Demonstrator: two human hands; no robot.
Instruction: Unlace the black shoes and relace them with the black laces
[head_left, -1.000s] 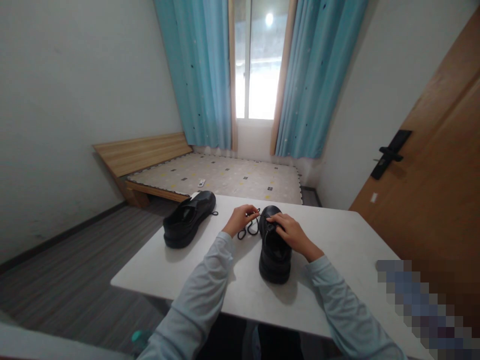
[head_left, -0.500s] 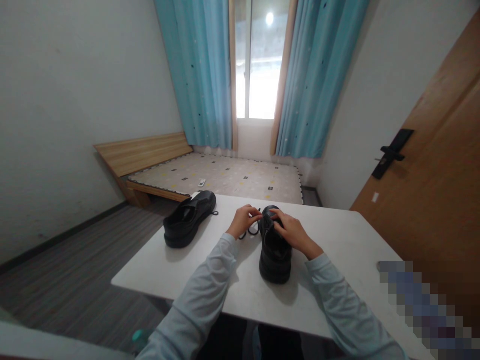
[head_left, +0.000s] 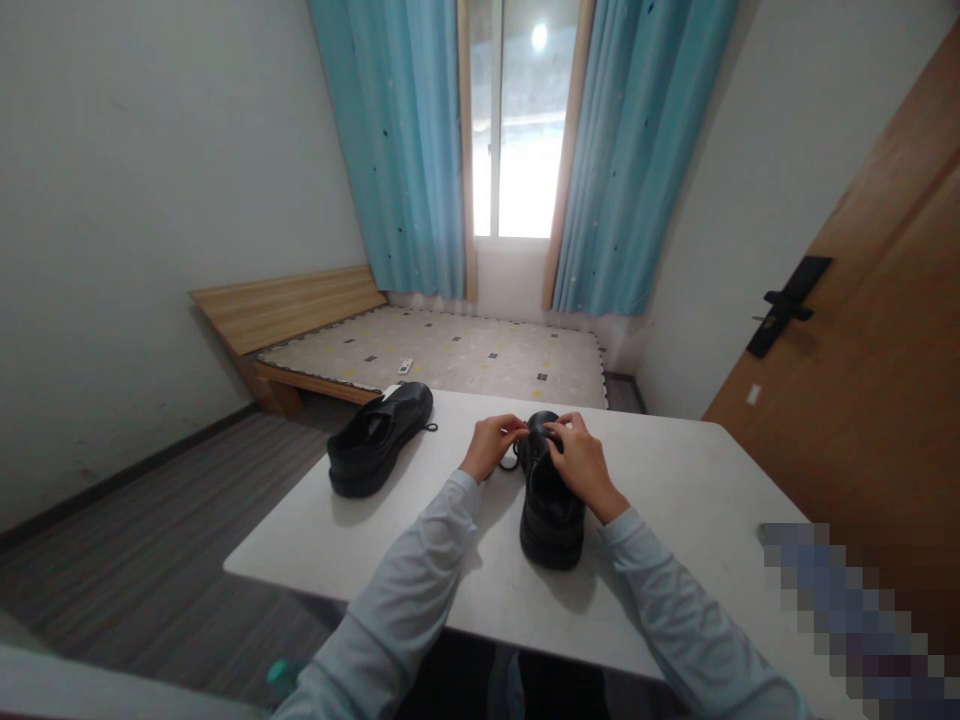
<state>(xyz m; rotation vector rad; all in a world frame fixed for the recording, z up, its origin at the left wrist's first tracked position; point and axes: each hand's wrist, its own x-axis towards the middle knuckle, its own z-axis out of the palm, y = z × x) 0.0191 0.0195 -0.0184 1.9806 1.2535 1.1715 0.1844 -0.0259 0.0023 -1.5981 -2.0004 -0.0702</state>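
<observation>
A black shoe (head_left: 553,520) stands on the white table between my forearms, its toe pointing away from me. My left hand (head_left: 493,442) pinches a black lace at the left of the shoe's front, and a loop of lace hangs below the fingers. Over the shoe's lacing area, my right hand (head_left: 581,455) has its fingertips pressed together; what they grip is too small to make out. A second black shoe (head_left: 367,458) rests at the table's left side, with a small lace loop sticking out on its right.
The white table (head_left: 675,500) reaches toward a bed (head_left: 465,350) with a small white object (head_left: 405,366) on it. A wooden door (head_left: 862,350) is at the right. A pixelated patch covers the table's right edge.
My left hand has moved slightly right, closer to the shoe. My right hand has shifted a little and its fingers have drawn together over the laces. Less of the lace loop shows.
</observation>
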